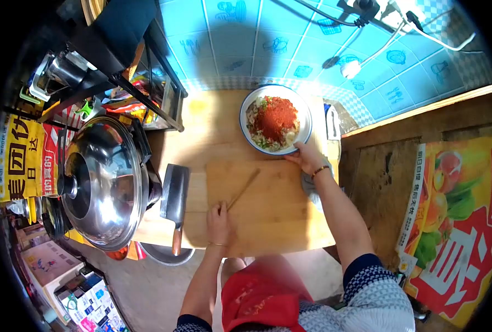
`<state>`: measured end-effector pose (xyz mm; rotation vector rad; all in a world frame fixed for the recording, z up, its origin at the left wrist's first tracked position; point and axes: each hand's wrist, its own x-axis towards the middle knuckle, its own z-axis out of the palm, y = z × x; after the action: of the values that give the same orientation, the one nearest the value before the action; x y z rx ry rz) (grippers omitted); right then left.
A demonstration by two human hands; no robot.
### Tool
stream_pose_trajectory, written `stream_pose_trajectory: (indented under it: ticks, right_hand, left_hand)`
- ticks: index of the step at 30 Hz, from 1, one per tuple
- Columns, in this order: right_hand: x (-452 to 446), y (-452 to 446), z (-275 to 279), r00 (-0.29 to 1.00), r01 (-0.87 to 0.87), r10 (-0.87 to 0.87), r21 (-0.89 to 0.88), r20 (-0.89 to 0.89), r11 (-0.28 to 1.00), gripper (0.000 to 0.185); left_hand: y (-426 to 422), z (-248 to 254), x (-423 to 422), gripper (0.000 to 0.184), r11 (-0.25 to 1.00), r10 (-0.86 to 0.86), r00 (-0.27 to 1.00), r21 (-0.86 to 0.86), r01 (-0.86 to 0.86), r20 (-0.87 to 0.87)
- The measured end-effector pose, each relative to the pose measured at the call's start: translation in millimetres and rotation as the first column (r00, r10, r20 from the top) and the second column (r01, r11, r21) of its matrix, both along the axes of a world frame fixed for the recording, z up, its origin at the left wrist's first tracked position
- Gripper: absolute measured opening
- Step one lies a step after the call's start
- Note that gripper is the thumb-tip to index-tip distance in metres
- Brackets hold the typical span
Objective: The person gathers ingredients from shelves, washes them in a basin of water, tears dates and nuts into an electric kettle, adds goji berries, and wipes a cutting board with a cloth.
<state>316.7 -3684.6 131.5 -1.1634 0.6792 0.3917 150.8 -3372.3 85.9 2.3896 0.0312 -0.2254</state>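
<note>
A white bowl with a blue rim (307,136) stands at the back of the wooden table, holding red powder (276,118) over chopped pale and green food. My right hand (305,157) grips the bowl's near right rim, fingers closed on it. My left hand (219,221) is closed at the left part of the cutting board (284,221). From it a thin wooden stick (245,188) points up and to the right across the board. A cleaver (174,193) lies left of the board, its handle towards me.
A large lidded metal pot (105,182) stands at the left, below a black rack (163,72). Blue tiles (235,33) with cables rise behind the table (196,127). Another wooden surface (373,177) with a printed yellow and red bag (456,232) is at the right.
</note>
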Motion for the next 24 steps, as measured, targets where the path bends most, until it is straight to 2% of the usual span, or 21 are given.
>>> stream_pose_trajectory:
  ticks: [1,3,7,9,10,12,13,14,15,16,17,18,19,20,21,22,23,24]
  right_hand:
    - [2,-1,-11,0.999,0.040,-0.040,0.006,-0.003,0.999,0.033]
    - [2,-5,-22,0.999,0.019,-0.021,0.054,0.032,0.998,0.031]
    - [-30,2,-2,0.994,0.028,-0.038,0.103,0.105,0.994,0.031]
    - [-58,5,15,0.994,0.038,-0.043,0.057,0.100,0.998,0.032]
    - [-74,4,15,0.994,0.044,-0.049,0.051,0.099,0.998,0.032]
    - [-112,3,8,0.993,-0.037,0.026,0.093,0.116,0.995,0.035]
    - [-136,-2,-6,0.994,-0.059,0.057,0.019,0.097,0.998,0.035]
    - [-157,-4,-16,0.992,-0.090,0.094,-0.052,0.084,0.995,0.034]
    - [-173,7,6,0.990,-0.070,0.075,-0.045,0.120,0.997,0.034]
    - [-183,14,29,0.994,-0.083,0.083,-0.012,0.074,0.996,0.035]
    - [-203,12,10,0.995,-0.080,0.082,-0.033,0.055,0.996,0.036]
    - [-221,9,2,0.994,-0.057,0.052,0.040,0.097,0.998,0.036]
    - [-230,12,-1,0.991,-0.037,0.022,0.111,0.129,0.993,0.036]
    - [-234,26,23,0.997,0.066,-0.069,0.115,0.022,0.991,0.034]
    - [-246,15,16,0.998,-0.048,0.052,0.078,-0.044,0.996,0.029]
    - [-258,16,6,0.998,-0.013,0.013,-0.005,-0.064,1.000,0.025]
    - [-264,12,5,0.986,-0.165,0.158,-0.142,-0.059,0.976,0.026]
    - [-270,9,4,0.953,-0.302,0.294,-0.279,-0.073,0.911,0.028]
  left_hand:
    - [0,4,5,0.047,0.992,0.055,0.998,-0.115,-0.054,0.007]
    - [4,17,7,0.042,0.996,0.086,0.995,0.014,-0.085,-0.055]
    - [7,5,2,0.042,0.991,0.101,0.994,0.091,-0.097,-0.042]
    - [9,-8,-4,0.040,0.944,-0.072,0.990,0.328,0.029,0.120]
    - [5,-2,0,0.040,0.946,-0.078,0.990,0.322,0.035,0.120]
    - [4,10,3,0.035,0.989,0.128,0.990,0.078,-0.123,-0.061]
    - [8,-14,-8,0.035,0.989,0.131,0.989,0.080,-0.126,-0.067]
    - [17,-63,-18,0.034,0.963,0.185,0.968,-0.164,-0.213,-0.169]
    - [19,-66,-14,0.034,0.960,0.203,0.952,-0.143,-0.240,-0.230]
    - [21,-67,-9,0.033,0.957,0.221,0.931,-0.119,-0.264,-0.290]
    - [16,-50,-1,0.034,0.986,0.165,0.959,0.056,-0.156,-0.232]
    - [11,-32,7,0.034,0.969,0.106,0.978,0.239,-0.062,-0.179]
    - [13,-24,7,0.034,0.939,-0.058,0.996,0.334,0.077,-0.068]
    - [15,-13,11,0.034,0.956,-0.053,0.997,0.290,0.036,0.050]
    - [20,3,14,0.033,0.971,-0.051,0.985,0.240,0.009,0.167]
    - [28,48,21,0.033,0.969,-0.024,0.981,0.246,-0.024,0.192]
    - [34,119,35,0.034,0.961,-0.107,0.990,0.263,0.079,0.094]
    - [41,165,51,0.036,0.945,-0.194,0.981,0.269,0.189,-0.007]
